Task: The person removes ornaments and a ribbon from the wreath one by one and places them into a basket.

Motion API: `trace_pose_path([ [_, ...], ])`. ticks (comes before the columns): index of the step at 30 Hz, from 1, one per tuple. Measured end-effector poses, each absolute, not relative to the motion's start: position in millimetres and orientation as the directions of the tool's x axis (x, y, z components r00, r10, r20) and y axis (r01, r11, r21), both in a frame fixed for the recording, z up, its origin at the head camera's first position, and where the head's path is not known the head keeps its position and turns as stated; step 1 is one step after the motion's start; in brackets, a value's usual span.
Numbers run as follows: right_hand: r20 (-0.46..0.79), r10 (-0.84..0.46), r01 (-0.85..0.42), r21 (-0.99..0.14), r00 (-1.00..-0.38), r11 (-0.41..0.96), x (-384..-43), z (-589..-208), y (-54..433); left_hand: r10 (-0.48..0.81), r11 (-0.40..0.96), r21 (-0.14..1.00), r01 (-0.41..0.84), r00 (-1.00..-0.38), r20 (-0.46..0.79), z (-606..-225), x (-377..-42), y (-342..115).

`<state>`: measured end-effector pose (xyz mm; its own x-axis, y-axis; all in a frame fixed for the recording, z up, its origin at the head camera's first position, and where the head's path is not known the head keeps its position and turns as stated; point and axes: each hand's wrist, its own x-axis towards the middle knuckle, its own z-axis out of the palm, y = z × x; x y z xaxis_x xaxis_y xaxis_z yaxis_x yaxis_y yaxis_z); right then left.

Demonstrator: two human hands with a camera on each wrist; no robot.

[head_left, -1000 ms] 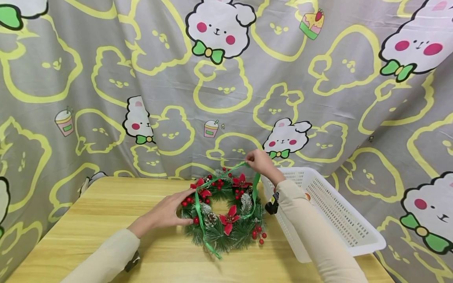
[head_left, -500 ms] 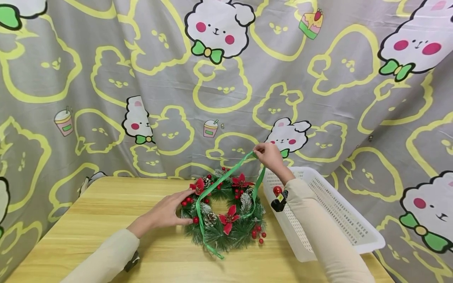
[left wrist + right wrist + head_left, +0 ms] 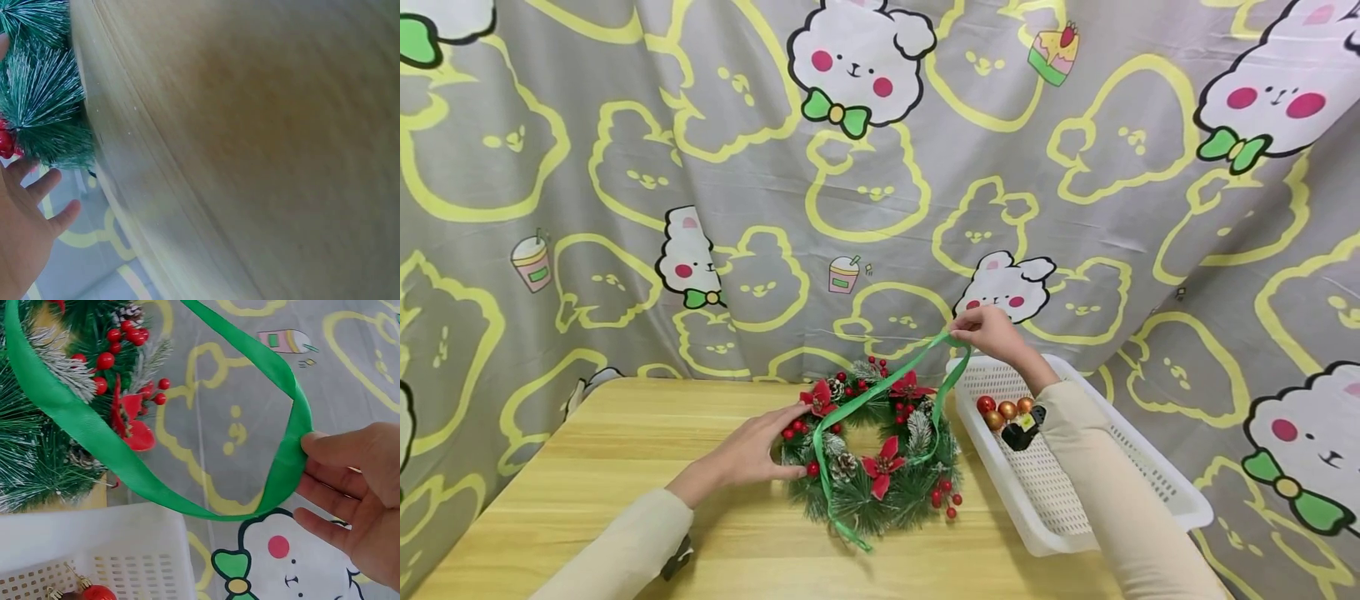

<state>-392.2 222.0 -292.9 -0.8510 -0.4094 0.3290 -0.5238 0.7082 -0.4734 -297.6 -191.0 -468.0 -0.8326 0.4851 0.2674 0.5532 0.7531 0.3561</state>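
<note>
A green pine wreath (image 3: 902,496) with red flowers, berries and pine cones lies flat on the table. At its left edge my left hand (image 3: 748,450) rests with thumb and fingers spread apart. The left wrist view shows those fingers (image 3: 45,186) extended beside the needles. My right hand (image 3: 369,494) pinches a green ribbon (image 3: 106,440) between thumb and fingers, holding it raised behind and right of the wreath. From there the ribbon hangs in a loop. One strand crosses the wreath's left side, its end near the front edge; the other drops onto the right side.
A white perforated plastic basket (image 3: 1037,533) stands to the right, under my right forearm. Red and gold ball ornaments (image 3: 994,419) lie at its far left. The wooden table (image 3: 625,450) ends at a patterned grey curtain (image 3: 760,183) behind.
My right hand has moved rightward, carrying the ribbon; the loop is drawn out wider. More ornaments in the basket have come into view. The left hand stays at the wreath's edge.
</note>
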Motion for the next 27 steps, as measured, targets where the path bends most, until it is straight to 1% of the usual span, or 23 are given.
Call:
trace_pose_path([
  [2,0.322,-0.410,-0.522,-0.503,-0.853,0.689,-390,-290,228,0.484,0.754,0.356,0.552,-0.833,0.268,-467,-298,-191],
  [7,0.308,-0.371,-0.481,-0.624,-0.876,0.616,-385,-283,246,0.483,0.755,0.357,0.551,-0.834,0.265,-466,-297,-191],
  [11,0.279,-0.315,-0.414,-0.721,-0.907,0.556,-382,-282,263,0.484,0.754,0.361,0.549,-0.835,0.260,-466,-297,-191],
  [16,0.249,-0.257,-0.341,-0.834,-0.934,0.434,-378,-284,283,0.484,0.750,0.368,0.549,-0.836,0.259,-466,-295,-191],
  [21,0.246,-0.221,-0.304,-0.908,-0.944,0.288,-374,-286,301,0.484,0.750,0.370,0.548,-0.836,0.259,-467,-295,-191],
  [25,0.260,-0.194,-0.291,-0.944,-0.946,0.153,-374,-291,313,0.482,0.753,0.369,0.546,-0.838,0.256,-467,-296,-190],
  [27,0.269,-0.180,-0.292,-0.950,-0.946,0.113,-373,-294,318,0.482,0.754,0.367,0.545,-0.838,0.254,-467,-296,-190],
])
